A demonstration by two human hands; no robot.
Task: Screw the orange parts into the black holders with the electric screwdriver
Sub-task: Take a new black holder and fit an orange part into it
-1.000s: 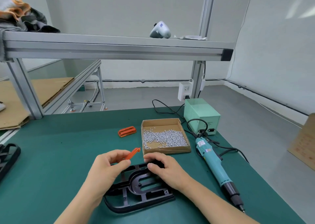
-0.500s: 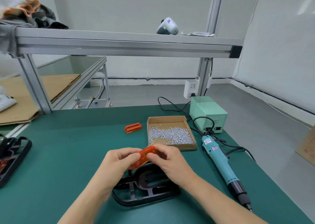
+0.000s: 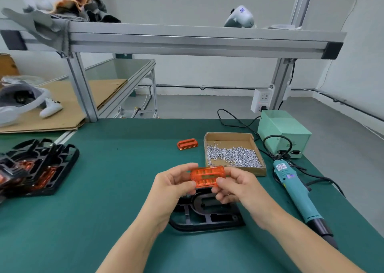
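While both hands hold it up off the green surface (image 3: 99, 189), the orange part (image 3: 207, 176) faces the camera, its ribbed face showing. The left hand (image 3: 173, 186) pinches its left end between thumb and curled fingers, and the right hand (image 3: 236, 187) pinches its right end the same way. Directly beneath the hands a black holder (image 3: 207, 214) lies flat on the surface. Just beyond the right hand sits a cardboard tray (image 3: 228, 136) of silver screws (image 3: 232, 156), with a second orange part (image 3: 187, 143) beside it, beyond the left hand. To the right of the right hand the teal electric screwdriver (image 3: 299, 193) lies on the surface, its cord running to a pale green box (image 3: 284, 129). Well to the left of the left hand lies a heap of black holders (image 3: 37, 166) with orange parts in them.
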